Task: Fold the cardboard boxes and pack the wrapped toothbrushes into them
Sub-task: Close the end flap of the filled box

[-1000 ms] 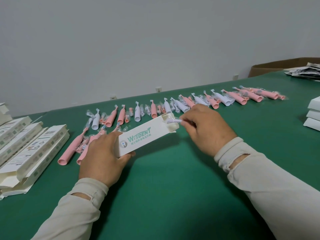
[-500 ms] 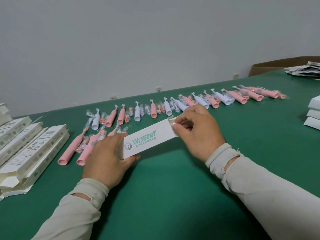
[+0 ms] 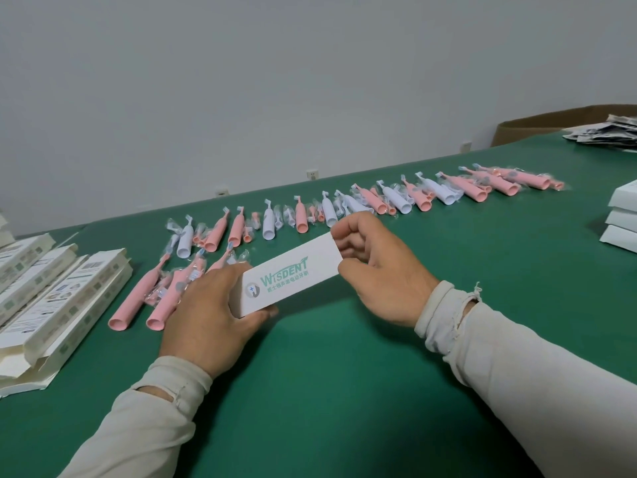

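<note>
Box: white box (image 3: 293,276) held just above the green table (image 3: 327,391), near the middle, both ends closed.
Left hand: left hand (image 3: 210,315) grips the box's near-left end, fingers wrapped round it.
Right hand: right hand (image 3: 379,267) pinches the far-right end.
Toothbrushes: wrapped toothbrushes (image 3: 379,201), pink and white, in a long row beyond the box.
Left edge: flat boxes (image 3: 51,298) piled.
Right edge: white stack (image 3: 620,215).

Box (image 3: 293,276) between both hands, toothbrushes (image 3: 344,208) behind, flat boxes (image 3: 51,291) left
</note>
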